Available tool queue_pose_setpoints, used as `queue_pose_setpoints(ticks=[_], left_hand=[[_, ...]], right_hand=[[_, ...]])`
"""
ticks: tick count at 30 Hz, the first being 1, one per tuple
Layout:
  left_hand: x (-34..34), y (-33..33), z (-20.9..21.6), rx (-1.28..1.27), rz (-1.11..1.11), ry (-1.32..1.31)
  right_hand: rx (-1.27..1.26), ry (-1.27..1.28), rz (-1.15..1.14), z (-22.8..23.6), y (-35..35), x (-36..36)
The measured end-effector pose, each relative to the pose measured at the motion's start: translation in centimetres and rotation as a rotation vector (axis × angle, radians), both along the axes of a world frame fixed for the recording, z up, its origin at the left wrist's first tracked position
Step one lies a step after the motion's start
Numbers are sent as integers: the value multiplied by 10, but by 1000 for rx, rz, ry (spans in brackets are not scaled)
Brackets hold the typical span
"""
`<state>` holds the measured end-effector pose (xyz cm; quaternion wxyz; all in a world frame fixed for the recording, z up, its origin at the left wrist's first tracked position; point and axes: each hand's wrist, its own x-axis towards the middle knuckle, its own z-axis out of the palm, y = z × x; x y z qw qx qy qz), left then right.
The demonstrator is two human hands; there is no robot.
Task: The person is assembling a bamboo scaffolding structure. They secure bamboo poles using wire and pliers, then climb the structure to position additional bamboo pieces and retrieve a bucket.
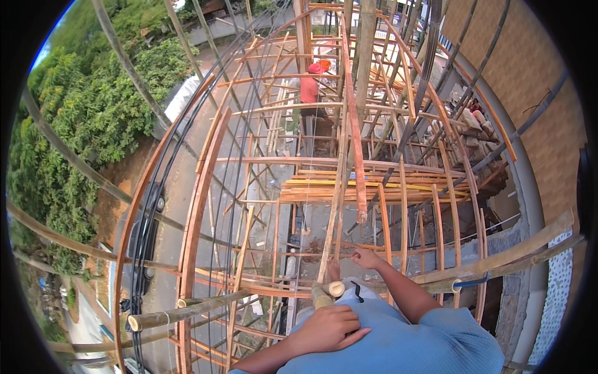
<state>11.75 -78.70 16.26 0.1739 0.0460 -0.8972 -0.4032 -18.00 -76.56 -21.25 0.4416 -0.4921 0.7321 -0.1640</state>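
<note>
My left hand (329, 328) is bent over an upright bamboo pole (321, 297) close against my blue shirt, its fingers curled and partly hidden. Beside it shows the pale cut end of another bamboo pole (336, 288). My right hand (367, 258) reaches forward over the framework with fingers drawn together; whatever they hold, if anything, is too small to make out. Just left of that hand a bare foot (334, 269) rests by a long narrow timber (339, 206). A reddish plank (355, 137) slopes away ahead, its near end above my right hand.
Far below, a person in a red top (309, 90) stands among timber frames. Stacked planks (367, 187) lie across the middle. Black cables (149, 230) run down the left, above a road with a dark car (146, 243). A tan wall (529, 81) rises on the right.
</note>
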Motion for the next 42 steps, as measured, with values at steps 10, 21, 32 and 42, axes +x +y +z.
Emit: queue_pose_setpoints(ticks=[10, 21, 32, 42], left_hand=[[0, 1, -1, 48, -39, -30], [-3, 5, 3, 13, -9, -89], [-10, 23, 11, -55, 120, -190], [-1, 23, 8, -60, 154, -144]], right_hand=[[294, 293, 191, -54, 51, -60], [-260, -192, 88, 413, -97, -24], [-425, 13, -16, 345, -74, 22], [-35, -17, 416, -18, 72, 98]])
